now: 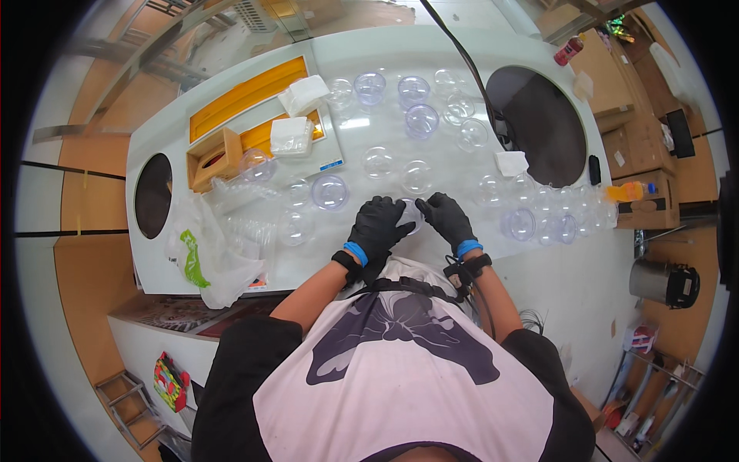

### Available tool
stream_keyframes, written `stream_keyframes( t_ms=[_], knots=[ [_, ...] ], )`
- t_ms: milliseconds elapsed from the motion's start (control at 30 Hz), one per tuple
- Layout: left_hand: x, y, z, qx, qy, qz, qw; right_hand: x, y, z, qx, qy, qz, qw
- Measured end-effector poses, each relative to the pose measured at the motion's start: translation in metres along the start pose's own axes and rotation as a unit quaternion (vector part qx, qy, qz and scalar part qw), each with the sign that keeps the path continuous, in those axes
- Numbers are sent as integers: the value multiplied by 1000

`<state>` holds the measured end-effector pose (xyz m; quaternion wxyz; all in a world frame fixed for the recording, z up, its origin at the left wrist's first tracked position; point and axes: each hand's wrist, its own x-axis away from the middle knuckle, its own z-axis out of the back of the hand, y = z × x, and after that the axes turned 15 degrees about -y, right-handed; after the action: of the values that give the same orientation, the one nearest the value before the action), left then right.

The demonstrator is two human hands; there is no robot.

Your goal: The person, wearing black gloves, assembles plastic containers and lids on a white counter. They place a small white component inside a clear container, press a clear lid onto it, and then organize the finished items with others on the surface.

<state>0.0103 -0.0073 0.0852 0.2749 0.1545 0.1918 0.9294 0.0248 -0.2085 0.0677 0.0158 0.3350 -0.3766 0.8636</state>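
Observation:
A clear plastic bowl (412, 214) sits at the table's near edge, between my two black-gloved hands. My left hand (377, 226) curls against its left side, fingers bent and thumb reaching to the near rim. On the other side my right hand (448, 219) pinches the rim with thumb and fingertips. Just beyond stand two more clear bowls, one straight ahead (416, 176) and one a little left (378, 162). A purple-tinted clear bowl (329, 192) stands to the left of my left hand.
Several clear bowls (422, 121) stand farther back, and another group (521, 223) is at right. At left are a plastic bag (223, 266), a wooden tissue box (215, 160) and white napkin stacks (292, 137). A black cable (466, 58) crosses toward a dark round opening (536, 123).

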Motion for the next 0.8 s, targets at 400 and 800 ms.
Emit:
stream_keyframes(
  t_ms=[400,800],
  knots=[
    [-15,-3,-7,-27,-4,-22,999,50,-4,31,-206,11,301,931],
    [-14,-8,-7,2,43,-62,997,53,12,39,-445,-13,120,887]
  ],
)
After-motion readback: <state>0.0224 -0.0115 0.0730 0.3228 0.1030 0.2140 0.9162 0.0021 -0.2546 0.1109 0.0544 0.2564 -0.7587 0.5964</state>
